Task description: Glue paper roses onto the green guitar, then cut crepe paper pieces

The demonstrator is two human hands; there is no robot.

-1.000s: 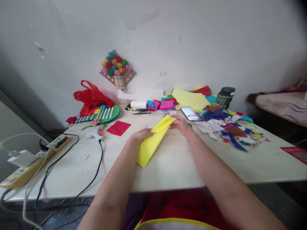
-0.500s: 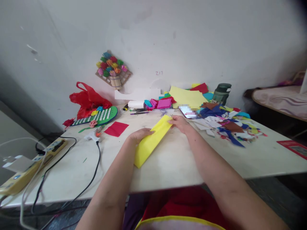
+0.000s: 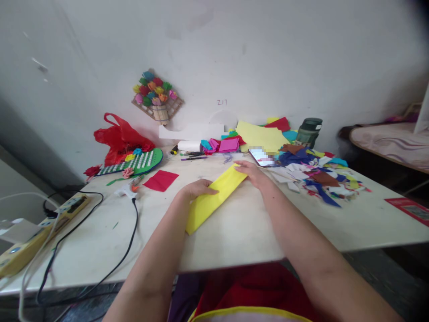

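A long strip of yellow crepe paper, seemingly folded, is held slantwise over the middle of the white table. My left hand grips its left edge about midway, thumb on top and the fingers hidden underneath. At the far upper end, my right hand pinches the paper between thumb and fingers. The near lower end hangs free of both hands. Left of my hands lies a red paper square.
A white glue gun with a black cord and a yellow power strip are on the left. Paper scraps, a phone and a green bottle occupy the right. Markers lie at the back.
My right hand has shifted slightly at the upper end, where more yellow paper now shows below its fingers. My left thumb reaches further across the strip. The view has moved slightly.
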